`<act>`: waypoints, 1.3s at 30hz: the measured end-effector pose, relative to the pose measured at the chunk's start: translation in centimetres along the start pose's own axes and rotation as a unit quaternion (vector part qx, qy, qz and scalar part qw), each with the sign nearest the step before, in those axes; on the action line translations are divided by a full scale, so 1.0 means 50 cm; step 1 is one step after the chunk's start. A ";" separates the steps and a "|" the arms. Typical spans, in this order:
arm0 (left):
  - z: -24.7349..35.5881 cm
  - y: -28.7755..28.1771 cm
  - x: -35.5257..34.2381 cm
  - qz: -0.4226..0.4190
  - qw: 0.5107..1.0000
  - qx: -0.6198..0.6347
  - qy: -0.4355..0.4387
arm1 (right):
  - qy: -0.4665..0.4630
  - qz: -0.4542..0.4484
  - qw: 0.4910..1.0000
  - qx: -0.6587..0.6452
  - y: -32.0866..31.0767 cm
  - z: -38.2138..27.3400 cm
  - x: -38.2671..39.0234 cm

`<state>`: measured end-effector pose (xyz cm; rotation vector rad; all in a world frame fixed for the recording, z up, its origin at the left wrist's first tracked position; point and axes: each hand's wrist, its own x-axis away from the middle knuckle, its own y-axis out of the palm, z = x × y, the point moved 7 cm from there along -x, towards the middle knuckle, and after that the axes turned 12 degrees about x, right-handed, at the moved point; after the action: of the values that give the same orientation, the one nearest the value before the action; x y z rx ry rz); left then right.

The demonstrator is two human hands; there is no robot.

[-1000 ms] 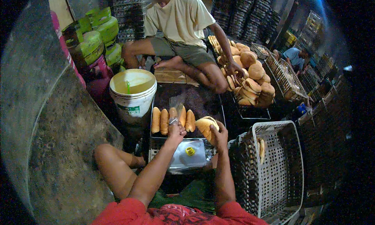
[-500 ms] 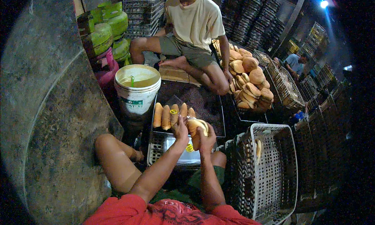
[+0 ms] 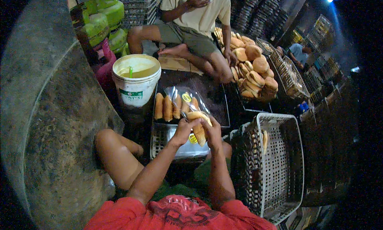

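Note:
Above the front of the black tray, my two hands are close together around bread rolls. My right hand (image 3: 213, 133) grips a pale split roll (image 3: 200, 116) and a browner roll (image 3: 199, 135) below it. My left hand (image 3: 184, 131) is closed at the mouth of a clear plastic bag (image 3: 201, 95), its fingers touching the rolls. The bag, with a round yellow sticker (image 3: 186, 97), spreads away from me over several long brown rolls (image 3: 168, 108) lined up on the tray (image 3: 223, 110). Under my hands lies a stack of clear bags (image 3: 181, 148) with a similar sticker.
A white bucket (image 3: 137, 86) with a green handle inside stands at the left. Beyond the tray a person (image 3: 195, 14) sits cross-legged beside a bread pile (image 3: 255, 70). A plastic crate (image 3: 281, 166) holding one roll is at my right; green gas cylinders (image 3: 107, 18) stand far left.
The rolls have come in between both my hands, and the bag now spreads forward over the lined-up rolls. The seated person has raised a hand toward the face. My view has tilted slightly downward.

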<state>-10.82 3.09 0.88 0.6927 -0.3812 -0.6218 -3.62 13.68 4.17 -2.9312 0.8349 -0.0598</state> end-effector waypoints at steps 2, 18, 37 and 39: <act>0.015 -0.014 -0.002 0.026 0.991 0.123 0.041 | -0.046 0.040 0.997 0.050 0.004 -0.009 0.017; 0.005 0.024 0.031 0.167 0.965 0.128 0.153 | -0.017 0.183 0.969 0.166 -0.024 0.034 0.072; -0.036 -0.100 0.011 -0.062 0.647 -0.758 0.048 | -0.058 0.258 0.889 0.375 -0.603 -0.327 0.070; -0.058 -0.166 -0.009 -0.064 0.651 -0.756 0.032 | 0.050 0.303 0.816 0.490 -0.720 -0.284 0.079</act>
<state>-13.00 -0.24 -7.00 -0.9090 0.3338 -0.8072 17.68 40.92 21.98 -1.6368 1.2251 -0.4449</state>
